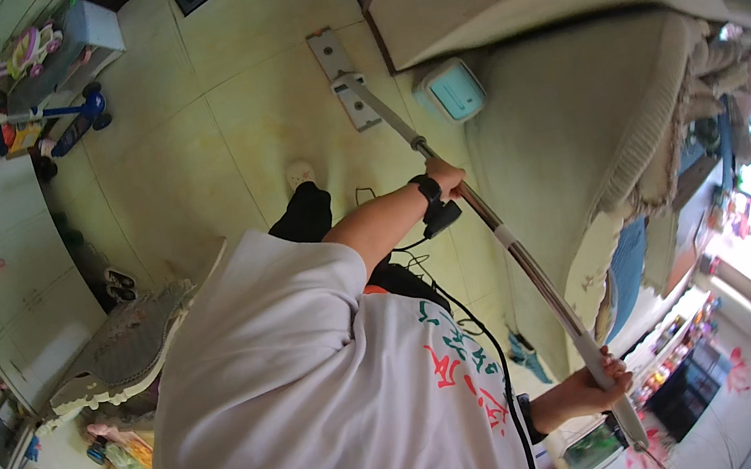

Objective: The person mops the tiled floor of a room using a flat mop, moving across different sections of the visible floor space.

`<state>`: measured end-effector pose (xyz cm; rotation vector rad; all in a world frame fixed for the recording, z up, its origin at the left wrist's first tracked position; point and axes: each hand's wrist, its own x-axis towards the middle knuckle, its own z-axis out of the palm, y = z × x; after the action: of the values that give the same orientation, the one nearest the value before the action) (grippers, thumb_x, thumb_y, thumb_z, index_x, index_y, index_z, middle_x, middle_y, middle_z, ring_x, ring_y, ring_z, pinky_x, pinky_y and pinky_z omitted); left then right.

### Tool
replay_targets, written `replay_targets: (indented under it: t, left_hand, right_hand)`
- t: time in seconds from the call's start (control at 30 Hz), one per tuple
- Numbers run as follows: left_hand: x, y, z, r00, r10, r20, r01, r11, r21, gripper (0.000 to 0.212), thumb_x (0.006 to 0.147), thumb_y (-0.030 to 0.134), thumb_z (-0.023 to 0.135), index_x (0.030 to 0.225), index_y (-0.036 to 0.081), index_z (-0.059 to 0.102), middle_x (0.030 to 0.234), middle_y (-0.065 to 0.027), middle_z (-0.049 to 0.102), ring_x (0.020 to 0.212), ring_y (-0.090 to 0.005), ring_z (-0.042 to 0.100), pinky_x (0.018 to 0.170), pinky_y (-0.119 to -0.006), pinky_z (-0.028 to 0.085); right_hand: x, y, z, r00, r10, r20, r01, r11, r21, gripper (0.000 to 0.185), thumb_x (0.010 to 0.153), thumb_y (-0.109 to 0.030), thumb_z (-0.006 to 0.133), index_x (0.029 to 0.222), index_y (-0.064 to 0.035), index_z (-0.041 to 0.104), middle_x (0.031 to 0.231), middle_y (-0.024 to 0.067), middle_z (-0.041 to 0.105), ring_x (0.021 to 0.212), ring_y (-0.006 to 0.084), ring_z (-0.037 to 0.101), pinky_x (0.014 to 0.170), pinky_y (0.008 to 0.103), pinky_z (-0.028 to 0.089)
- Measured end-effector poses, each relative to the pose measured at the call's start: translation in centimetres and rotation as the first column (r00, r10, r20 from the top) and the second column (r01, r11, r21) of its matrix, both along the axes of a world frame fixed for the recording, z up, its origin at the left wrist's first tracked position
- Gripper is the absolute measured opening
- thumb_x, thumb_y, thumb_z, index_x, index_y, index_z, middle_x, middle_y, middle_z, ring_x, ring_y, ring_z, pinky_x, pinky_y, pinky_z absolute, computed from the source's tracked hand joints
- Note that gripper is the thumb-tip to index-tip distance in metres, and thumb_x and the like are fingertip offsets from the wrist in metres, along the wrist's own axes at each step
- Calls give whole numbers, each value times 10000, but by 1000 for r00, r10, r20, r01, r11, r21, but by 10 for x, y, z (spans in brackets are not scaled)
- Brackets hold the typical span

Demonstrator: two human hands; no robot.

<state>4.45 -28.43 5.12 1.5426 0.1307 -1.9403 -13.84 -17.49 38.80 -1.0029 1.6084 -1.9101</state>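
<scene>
My left hand (446, 178) is closed around the metal pole of a flat mop (483, 209), partway along the shaft. Nearer the top end, my right hand (598, 383) grips the pole's pale handle section. The mop's grey rectangular plate (329, 56) lies on the tiled floor, joined to the pole by a hinge. A dark band (426, 187) circles my left wrist, and a small black device (444, 219) shows just below it. A black cable (490, 342) runs down along my white printed shirt (286, 413). One of my feet, in a pale shoe (300, 172), stands on the tiles.
A teal-and-white bin (456, 90) stands near the mop plate, beside a cloth-covered piece of furniture (564, 113). Loose thin cables (418, 264) lie by my legs. To the left are a blue scooter (78, 124), a white cabinet (17, 272) and a fabric-covered seat (124, 336).
</scene>
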Motion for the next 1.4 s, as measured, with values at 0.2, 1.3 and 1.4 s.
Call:
replay_targets:
  t: [0.2,1.3,1.4]
  left_hand:
    - [147,-47,-47,950,308,47,-290,929,-230,219,702,21,555,536,-26,420,518,-148,474,422,-194,468,344,-366,349]
    - [-72,62,8,812,391,-434,-471,877,-92,138,698,83,457,697,-50,497,661,-141,548,571,-214,565,549,-279,494]
    - [-87,40,3,856,196,-478,-303,940,-155,96,692,29,449,708,-59,485,693,-162,537,616,-235,560,597,-314,489]
  right_hand:
    - [120,-70,-40,940,339,40,-337,940,-55,194,782,-186,398,624,-102,323,554,20,374,543,140,409,664,350,412]
    - [-25,-130,91,445,882,-153,-894,447,-20,200,735,-125,420,575,-84,306,458,47,345,404,130,345,494,304,367]
    - [-89,-134,90,495,862,-109,-868,486,-99,246,768,-191,450,585,-84,325,509,28,298,468,128,319,521,301,345]
